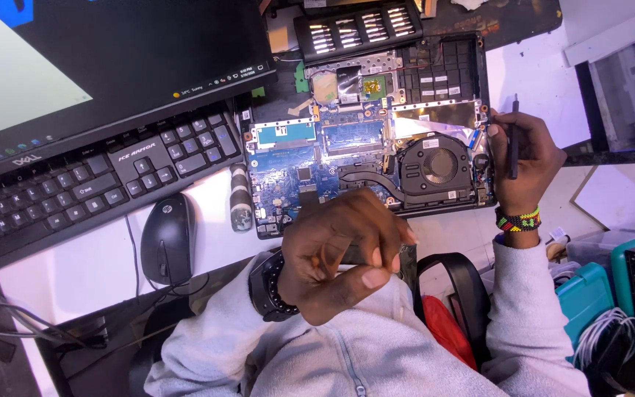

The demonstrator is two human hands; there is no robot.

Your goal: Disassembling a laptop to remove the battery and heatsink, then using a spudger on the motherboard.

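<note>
My right hand (pixel 519 158) grips a thin black tool (pixel 514 140), upright, tip away from me, at the opened laptop's (pixel 365 132) right edge. My left hand (pixel 343 254) hovers loosely curled, empty, over its near edge; mouse (pixel 168 239) crowds left.

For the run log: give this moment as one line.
left hand: raised, fingers pinched, contents unclear | right hand: holds black tool | opened laptop: fan exposed
</note>
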